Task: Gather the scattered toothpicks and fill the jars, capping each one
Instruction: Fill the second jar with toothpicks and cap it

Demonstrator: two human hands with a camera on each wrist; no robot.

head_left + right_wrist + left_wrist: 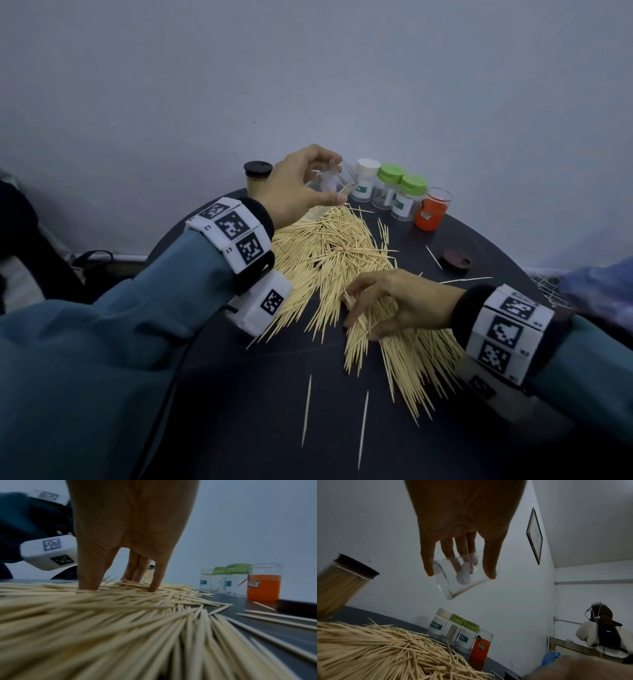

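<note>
A: Why is the left hand (301,185) up at twelve o'clock on the desk (479,240)?

B: Its grip is closed round an empty clear jar (462,577), tilted above the far end of the toothpicks (342,253), probably kept close for loading.

A: And the right hand (394,301)?

B: At five o'clock, fingers (155,577) spread and pressed into the pile. I judge it is raking sticks into a bundle; the grip clasps nothing yet.

A: The other jars?

B: At one o'clock: a white-capped jar (365,181), two green-capped jars (402,195), and an uncapped orange jar (432,209). At eleven o'clock, a full black-capped jar (257,178). A dark lid (455,260) lies at three o'clock.
</note>
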